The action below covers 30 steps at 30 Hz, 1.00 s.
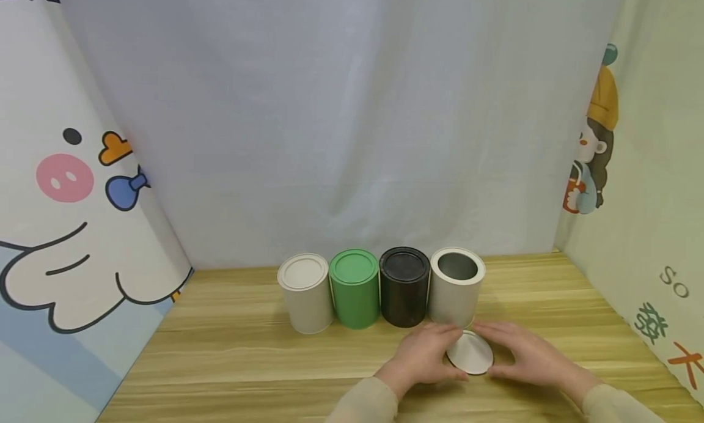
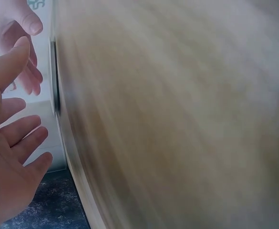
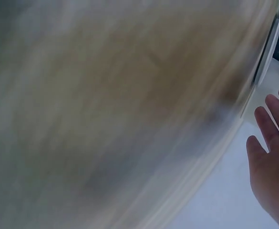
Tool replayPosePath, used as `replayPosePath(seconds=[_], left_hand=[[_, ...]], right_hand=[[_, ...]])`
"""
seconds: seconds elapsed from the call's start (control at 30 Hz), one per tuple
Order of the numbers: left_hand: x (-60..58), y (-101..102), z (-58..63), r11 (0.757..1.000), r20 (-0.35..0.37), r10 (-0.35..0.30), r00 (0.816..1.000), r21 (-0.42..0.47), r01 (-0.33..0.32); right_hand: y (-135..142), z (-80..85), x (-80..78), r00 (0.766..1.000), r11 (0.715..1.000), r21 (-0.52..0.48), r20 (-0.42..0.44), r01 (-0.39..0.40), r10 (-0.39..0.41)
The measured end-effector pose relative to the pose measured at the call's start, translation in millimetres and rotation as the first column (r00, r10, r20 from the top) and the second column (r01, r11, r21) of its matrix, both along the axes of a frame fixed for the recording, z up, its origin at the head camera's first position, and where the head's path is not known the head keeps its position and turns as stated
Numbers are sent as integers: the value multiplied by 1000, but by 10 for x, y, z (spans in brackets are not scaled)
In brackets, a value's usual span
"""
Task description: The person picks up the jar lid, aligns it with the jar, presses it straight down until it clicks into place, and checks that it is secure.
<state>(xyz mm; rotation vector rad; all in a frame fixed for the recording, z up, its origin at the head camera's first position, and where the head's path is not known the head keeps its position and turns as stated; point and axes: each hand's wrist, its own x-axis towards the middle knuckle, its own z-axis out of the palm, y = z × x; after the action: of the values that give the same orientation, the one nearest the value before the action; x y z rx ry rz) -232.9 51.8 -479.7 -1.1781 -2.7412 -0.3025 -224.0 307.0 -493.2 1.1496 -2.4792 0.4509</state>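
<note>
A round white lid lies on the table in front of the open white canister. On its left side is my left hand, fingers relaxed and slightly bent. Opposite it, my right hand curves loosely at the lid's right edge. In the left wrist view the left hand has spread fingers with nothing between them, and the lid shows edge-on. The right wrist view shows the right hand with fingers extended, near the lid's edge. Whether either hand touches the lid is unclear.
Left of the open canister, in a touching or nearly touching row, stand a lidded black canister, a green one and a white one. The wood-grain table meets a pale curtain behind and printed cloths at both sides.
</note>
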Motion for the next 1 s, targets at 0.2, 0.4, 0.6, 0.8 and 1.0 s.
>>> replayPosePath(seconds=[0.2,0.4,0.6,0.8,1.0], left_hand=[[-16,20,-12,1000,20,-8,1000,-9,8],[-45,23,-19,999,4,-25,1000,-26,25],[-76,26,-47,998,-1,-37,999,-46,37],[-103,28,-54,996,-8,-46,999,-72,46],[-128,29,-64,995,-3,-40,999,-88,39]], right_hand=[[7,-26,-24,1000,1000,10,2,-13,13],[6,-66,-47,1000,1000,16,11,-23,23],[-7,-85,-70,999,998,16,-1,-53,53],[-21,-84,-83,997,997,14,3,-80,80],[-34,-94,-88,996,996,12,-9,-89,89]])
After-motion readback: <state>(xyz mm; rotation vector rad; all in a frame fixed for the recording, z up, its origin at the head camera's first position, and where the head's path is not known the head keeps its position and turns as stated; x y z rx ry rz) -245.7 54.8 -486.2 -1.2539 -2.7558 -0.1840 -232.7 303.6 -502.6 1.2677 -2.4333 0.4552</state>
